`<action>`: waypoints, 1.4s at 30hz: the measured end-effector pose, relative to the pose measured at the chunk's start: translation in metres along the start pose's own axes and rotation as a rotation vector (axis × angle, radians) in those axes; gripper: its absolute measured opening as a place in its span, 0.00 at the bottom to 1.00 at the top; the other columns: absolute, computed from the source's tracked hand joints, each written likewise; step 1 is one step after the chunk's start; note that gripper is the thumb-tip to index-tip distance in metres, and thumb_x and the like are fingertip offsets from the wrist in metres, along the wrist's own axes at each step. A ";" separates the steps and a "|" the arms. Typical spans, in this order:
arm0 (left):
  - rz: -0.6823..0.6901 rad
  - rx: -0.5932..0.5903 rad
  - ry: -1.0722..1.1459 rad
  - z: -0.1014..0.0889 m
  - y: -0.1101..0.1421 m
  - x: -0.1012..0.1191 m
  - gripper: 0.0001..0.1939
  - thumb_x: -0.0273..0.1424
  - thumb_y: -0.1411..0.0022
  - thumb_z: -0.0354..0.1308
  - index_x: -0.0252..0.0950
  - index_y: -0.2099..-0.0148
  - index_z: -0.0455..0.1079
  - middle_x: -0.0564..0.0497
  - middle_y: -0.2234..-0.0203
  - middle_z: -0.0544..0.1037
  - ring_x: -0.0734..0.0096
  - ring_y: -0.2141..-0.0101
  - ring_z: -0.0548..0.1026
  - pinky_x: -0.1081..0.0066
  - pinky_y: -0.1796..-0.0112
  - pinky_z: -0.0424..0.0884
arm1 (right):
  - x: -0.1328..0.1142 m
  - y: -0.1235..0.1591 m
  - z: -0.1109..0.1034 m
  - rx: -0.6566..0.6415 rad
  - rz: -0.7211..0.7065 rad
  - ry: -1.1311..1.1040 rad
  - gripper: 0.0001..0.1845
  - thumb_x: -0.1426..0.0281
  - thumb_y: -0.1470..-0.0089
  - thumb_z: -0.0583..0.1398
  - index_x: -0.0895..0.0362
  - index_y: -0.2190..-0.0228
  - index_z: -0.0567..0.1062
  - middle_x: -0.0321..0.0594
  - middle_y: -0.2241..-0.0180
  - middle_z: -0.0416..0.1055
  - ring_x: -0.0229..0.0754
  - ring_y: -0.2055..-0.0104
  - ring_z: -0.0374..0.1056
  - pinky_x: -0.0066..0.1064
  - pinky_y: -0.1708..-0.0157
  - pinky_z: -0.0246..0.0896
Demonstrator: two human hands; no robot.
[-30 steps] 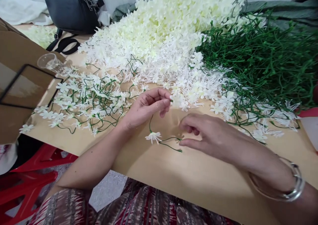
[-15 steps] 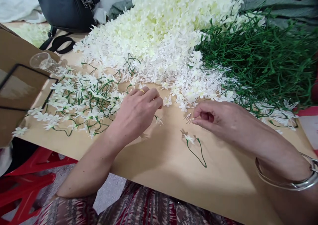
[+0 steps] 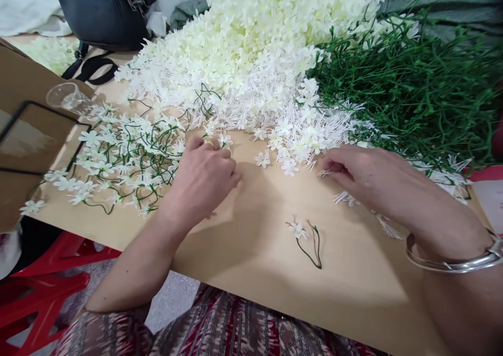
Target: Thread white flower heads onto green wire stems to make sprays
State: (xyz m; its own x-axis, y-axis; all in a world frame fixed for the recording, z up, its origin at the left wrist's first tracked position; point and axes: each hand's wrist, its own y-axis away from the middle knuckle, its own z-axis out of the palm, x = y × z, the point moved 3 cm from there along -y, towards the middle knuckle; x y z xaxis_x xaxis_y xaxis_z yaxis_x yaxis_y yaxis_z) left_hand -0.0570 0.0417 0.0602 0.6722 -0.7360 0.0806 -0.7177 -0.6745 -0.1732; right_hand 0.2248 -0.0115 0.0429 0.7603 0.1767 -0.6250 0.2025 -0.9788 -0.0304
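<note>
My left hand (image 3: 206, 175) is closed with curled fingers over the right edge of a heap of white flowers on green stems (image 3: 133, 159); whatever it holds is hidden beneath it. My right hand (image 3: 365, 180) pinches thumb and forefinger at the front edge of the white pile, with thin white stamens (image 3: 323, 173) at the fingertips. Between the hands and nearer to me, a single green stem (image 3: 304, 252) with a white flower (image 3: 299, 230) at one tip lies bent on the table (image 3: 251, 240). Loose white pieces (image 3: 346, 198) lie under my right hand.
A large mound of white artificial blossoms (image 3: 251, 36) fills the back, with a green stem pile (image 3: 408, 83) at its right. To the left are a clear plastic cup (image 3: 68, 99), a cardboard box (image 3: 23, 136) and a black bag (image 3: 102, 15). Red stools (image 3: 47, 288) stand below.
My left hand has moved left toward the flowered stems, and the green tip under it is out of sight. My right hand has shifted right and slightly back to the white pile.
</note>
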 end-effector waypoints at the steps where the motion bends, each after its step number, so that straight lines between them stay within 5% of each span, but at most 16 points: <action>1: -0.019 0.055 -0.005 0.000 -0.002 0.002 0.15 0.33 0.30 0.61 0.38 0.72 0.74 0.47 0.71 0.78 0.57 0.62 0.73 0.54 0.52 0.64 | -0.001 0.001 -0.003 0.004 0.016 0.070 0.09 0.75 0.43 0.61 0.50 0.73 0.74 0.39 0.71 0.73 0.44 0.73 0.62 0.38 0.69 0.45; 4: 0.030 0.117 -0.020 0.012 -0.012 0.022 0.10 0.34 0.24 0.58 0.37 0.56 0.79 0.44 0.57 0.82 0.56 0.56 0.74 0.56 0.51 0.64 | -0.007 0.001 -0.009 -0.009 0.064 0.254 0.08 0.73 0.40 0.58 0.51 0.69 0.77 0.41 0.68 0.75 0.45 0.71 0.66 0.38 0.69 0.49; 9: 0.206 0.058 -0.013 0.049 -0.028 0.056 0.15 0.30 0.20 0.50 0.35 0.40 0.74 0.43 0.46 0.80 0.58 0.52 0.75 0.59 0.51 0.66 | -0.015 0.001 -0.017 0.079 0.055 0.191 0.06 0.71 0.41 0.61 0.51 0.69 0.79 0.41 0.68 0.76 0.46 0.71 0.67 0.40 0.67 0.54; 12: 0.202 0.049 0.023 0.063 -0.031 0.055 0.13 0.27 0.20 0.51 0.35 0.43 0.75 0.43 0.49 0.82 0.59 0.54 0.76 0.59 0.50 0.67 | -0.015 -0.001 -0.020 0.135 0.040 0.021 0.05 0.68 0.41 0.64 0.49 0.70 0.79 0.41 0.67 0.78 0.49 0.69 0.70 0.41 0.66 0.57; 16: 0.113 0.144 0.193 0.058 -0.028 0.050 0.11 0.27 0.21 0.52 0.37 0.50 0.77 0.45 0.55 0.85 0.63 0.58 0.78 0.60 0.51 0.68 | -0.012 -0.009 -0.013 0.119 0.087 -0.283 0.06 0.63 0.43 0.68 0.48 0.70 0.79 0.40 0.71 0.77 0.50 0.68 0.71 0.42 0.66 0.63; 20: -0.156 0.230 0.855 0.046 -0.026 0.046 0.08 0.35 0.25 0.61 0.38 0.53 0.79 0.48 0.60 0.85 0.68 0.61 0.80 0.66 0.57 0.72 | -0.011 -0.015 -0.002 0.171 0.191 -0.582 0.12 0.57 0.44 0.70 0.50 0.61 0.81 0.39 0.70 0.78 0.47 0.68 0.75 0.40 0.67 0.69; 23: -0.398 0.181 1.438 0.050 -0.026 0.040 0.13 0.41 0.33 0.70 0.38 0.54 0.79 0.52 0.64 0.84 0.73 0.65 0.80 0.72 0.61 0.74 | -0.020 -0.014 0.003 0.241 0.164 -0.623 0.11 0.57 0.43 0.70 0.50 0.63 0.82 0.39 0.70 0.81 0.45 0.68 0.76 0.37 0.67 0.70; 26: -0.579 0.107 1.772 0.057 -0.024 0.036 0.18 0.43 0.42 0.77 0.38 0.57 0.79 0.55 0.66 0.82 0.77 0.66 0.80 0.77 0.64 0.73 | -0.032 -0.011 0.008 0.287 0.122 -0.675 0.08 0.59 0.42 0.70 0.50 0.65 0.82 0.38 0.70 0.81 0.45 0.67 0.77 0.38 0.64 0.73; 33: -0.577 0.025 1.902 0.061 -0.019 0.042 0.17 0.42 0.40 0.76 0.38 0.55 0.79 0.55 0.65 0.82 0.79 0.64 0.80 0.76 0.59 0.74 | -0.048 -0.004 0.024 0.368 0.019 -0.546 0.02 0.64 0.40 0.69 0.48 0.66 0.83 0.40 0.64 0.81 0.48 0.62 0.75 0.44 0.58 0.73; 42: -0.659 0.050 2.014 0.058 -0.019 0.048 0.15 0.37 0.46 0.80 0.39 0.58 0.84 0.54 0.64 0.84 0.77 0.63 0.78 0.72 0.54 0.72 | -0.042 -0.006 0.036 0.515 -0.192 -0.409 0.07 0.74 0.40 0.68 0.49 0.65 0.84 0.38 0.62 0.78 0.45 0.59 0.77 0.40 0.61 0.75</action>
State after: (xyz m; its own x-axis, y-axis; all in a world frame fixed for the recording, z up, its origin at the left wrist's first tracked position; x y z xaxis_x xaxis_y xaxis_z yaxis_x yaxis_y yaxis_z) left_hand -0.0001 0.0225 0.0100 -0.3338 0.4912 0.8045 -0.4888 -0.8200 0.2978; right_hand 0.1692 -0.0169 0.0410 0.4253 0.3976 -0.8130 -0.0865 -0.8763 -0.4739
